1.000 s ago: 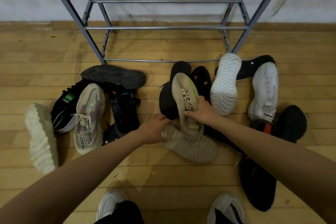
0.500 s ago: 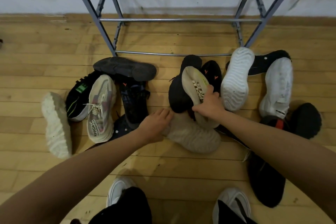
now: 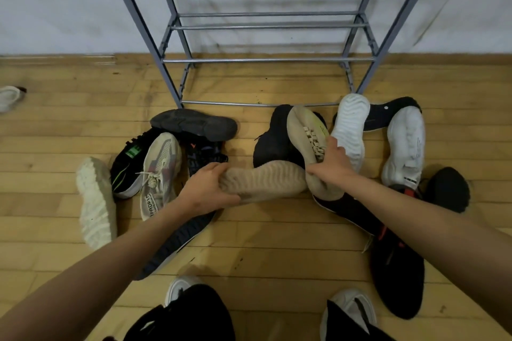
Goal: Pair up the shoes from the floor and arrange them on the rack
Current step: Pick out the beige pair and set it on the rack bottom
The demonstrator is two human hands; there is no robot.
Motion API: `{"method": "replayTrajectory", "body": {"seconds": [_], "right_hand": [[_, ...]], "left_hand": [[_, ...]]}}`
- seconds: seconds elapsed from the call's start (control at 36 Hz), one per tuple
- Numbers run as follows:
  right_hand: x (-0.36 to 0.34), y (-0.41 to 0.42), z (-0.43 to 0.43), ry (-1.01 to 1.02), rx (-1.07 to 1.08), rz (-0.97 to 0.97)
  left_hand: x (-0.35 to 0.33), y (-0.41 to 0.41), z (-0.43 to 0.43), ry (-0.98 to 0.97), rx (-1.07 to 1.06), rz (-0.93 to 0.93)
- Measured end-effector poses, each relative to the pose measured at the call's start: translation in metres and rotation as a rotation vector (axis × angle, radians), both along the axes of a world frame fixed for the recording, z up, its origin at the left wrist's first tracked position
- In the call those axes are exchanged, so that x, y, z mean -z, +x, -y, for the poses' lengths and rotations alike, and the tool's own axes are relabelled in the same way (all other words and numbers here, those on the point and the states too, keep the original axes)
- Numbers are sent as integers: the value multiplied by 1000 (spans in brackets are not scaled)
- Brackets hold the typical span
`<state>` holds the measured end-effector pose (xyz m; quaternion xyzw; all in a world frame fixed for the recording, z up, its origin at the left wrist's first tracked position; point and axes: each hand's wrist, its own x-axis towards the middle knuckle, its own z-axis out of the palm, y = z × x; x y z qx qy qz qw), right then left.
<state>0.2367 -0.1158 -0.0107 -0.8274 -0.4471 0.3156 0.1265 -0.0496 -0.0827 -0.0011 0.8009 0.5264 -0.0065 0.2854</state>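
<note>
Change: left hand (image 3: 206, 191) now clasps sole-up beige shoe (image 3: 266, 180), previously only touched; right hand (image 3: 331, 166) grasps its mate (image 3: 300, 130). 1 pair secured; rack (image 3: 263, 60) placement pending.

A white wall (image 3: 69, 3) fills the view from 10 to 2 o'clock, smudged grey in places. Along its foot runs a brown wooden skirting board (image 3: 443, 59). Below it lies a plank floor (image 3: 263, 243) of yellowish wood, scuffed and worn, with dark specks (image 3: 238, 260) toward 6 o'clock. At 6 o'clock, at the bottom edge, black trouser legs (image 3: 194, 318) end in two worn white sneakers (image 3: 352, 304).
</note>
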Motion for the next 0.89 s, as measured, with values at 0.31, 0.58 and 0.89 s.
{"method": "replayTrajectory", "body": {"seconds": [0.31,0.58,0.89], "right_hand": [[10,-1,-17,54,174,-82],[24,-14,-19,152,204,-34],[35,-15,7,-94,-28,51]], "left_hand": [[23,8,-24,-612,-515,464],[53,39,-23,-1095,-1019,1092],[61,66,-10,-596,-797,523]]}}
